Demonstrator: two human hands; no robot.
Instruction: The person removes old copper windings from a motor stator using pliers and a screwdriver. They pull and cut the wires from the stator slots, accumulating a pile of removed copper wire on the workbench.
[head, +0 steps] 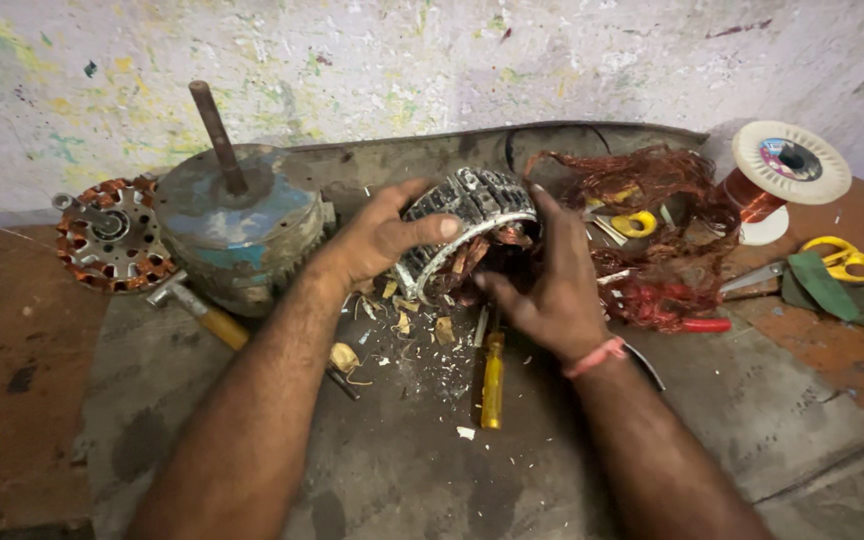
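Grey stator ring; copper-red wire tangle; yellow screwdriver; blue motor housing.

Paint-flecked whitewashed wall, worn brown wooden bench, grey scuffed work mat, dim light

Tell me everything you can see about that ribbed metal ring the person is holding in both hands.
The ribbed metal ring looks like a motor stator: a round core of stacked grey steel plates with slots along its rim, worn and dusty. It is tilted on its edge above the grey work mat. Coppery winding ends and brownish paper strips show in its underside. The left hand grips its outer rim; the right hand holds the other side, fingers curled into the hollow. Scraps of paper lie beneath it.
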